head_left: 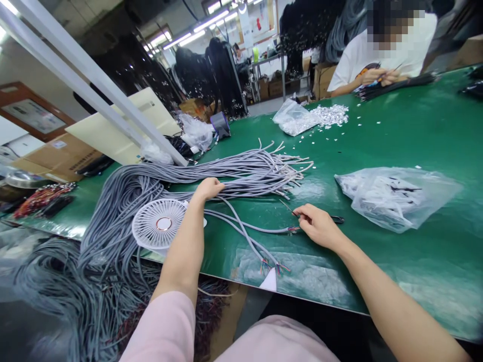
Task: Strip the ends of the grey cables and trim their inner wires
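A thick bundle of grey cables (241,173) lies across the green table, its pale cut ends fanned to the right. My left hand (210,189) is at the near side of this bundle, fingers closed on a grey cable. Three cables lie apart from it, nearer me; one stripped cable end (292,230) with coloured wires is just left of my right hand (315,223). That hand is closed around a slim pointed tool (287,206); a dark end shows behind the hand, its middle is hidden. Two other stripped ends (270,264) lie near the table edge.
A white round fan (163,224) stands beside my left forearm. On the right lies a clear bag of white pieces (396,196); farther back, a bag (294,118) spills small shiny bits. Across the green table (415,136) a person handles dark cables. More grey cables hang at left.
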`<state>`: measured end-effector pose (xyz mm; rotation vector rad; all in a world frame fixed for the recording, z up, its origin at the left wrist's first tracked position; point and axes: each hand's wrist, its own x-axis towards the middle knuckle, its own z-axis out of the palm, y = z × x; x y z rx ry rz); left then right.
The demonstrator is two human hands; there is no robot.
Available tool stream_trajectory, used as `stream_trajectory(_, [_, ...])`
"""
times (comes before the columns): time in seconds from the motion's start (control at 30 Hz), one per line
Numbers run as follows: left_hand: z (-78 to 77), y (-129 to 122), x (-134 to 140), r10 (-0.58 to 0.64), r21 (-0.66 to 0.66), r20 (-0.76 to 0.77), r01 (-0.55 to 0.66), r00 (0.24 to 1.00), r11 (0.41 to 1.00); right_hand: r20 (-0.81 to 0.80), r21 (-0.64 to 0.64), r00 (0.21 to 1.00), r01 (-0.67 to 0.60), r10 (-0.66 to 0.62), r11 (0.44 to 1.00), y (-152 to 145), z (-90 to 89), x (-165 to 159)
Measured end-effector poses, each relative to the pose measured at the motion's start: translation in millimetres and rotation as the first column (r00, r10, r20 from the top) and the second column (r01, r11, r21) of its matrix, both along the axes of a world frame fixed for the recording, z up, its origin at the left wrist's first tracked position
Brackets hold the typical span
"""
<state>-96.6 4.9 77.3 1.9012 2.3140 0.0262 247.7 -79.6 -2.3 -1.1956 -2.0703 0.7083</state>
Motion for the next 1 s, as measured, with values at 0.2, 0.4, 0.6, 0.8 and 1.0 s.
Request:
stream_trajectory(0.2, [19.7, -6, 0, -0.066, -0.044, 0.134, 0.073, 0.989, 0.996, -0.005, 0.005, 1.000, 0.002, -0.002, 1.000, -1, 1.5, -1])
stream_trajectory(0.4, [-8.9, 18, 56, -0.061, -0.129, 0.143, 0.079, 0.988, 0.988, -0.051, 0.002, 0.998, 0.036, -0.035, 0.999, 3, -1.0, 2])
stream_trajectory(0.6, [-11.5, 29, 68, -0.114, -0.075, 0.265, 0.138, 0.958, 0.988, -0.177, -0.091, 0.969, 0.156, -0.170, 0.984, 7, 2.0, 6])
stream_trajectory(0.8, [3.7, 3, 50, -0.196, 0.022, 0.584, 0.226, 0.788, 0.974, -0.301, -0.158, 0.932, 0.159, -0.201, 0.974, 5, 5.9, 4])
stream_trajectory(1.0, [0.4, 4, 39, -0.337, 0.380, 0.798, 0.017, 0.500, 0.925, -0.377, -0.185, 0.892, 0.189, -0.247, 0.964, 8, 2.2, 3])
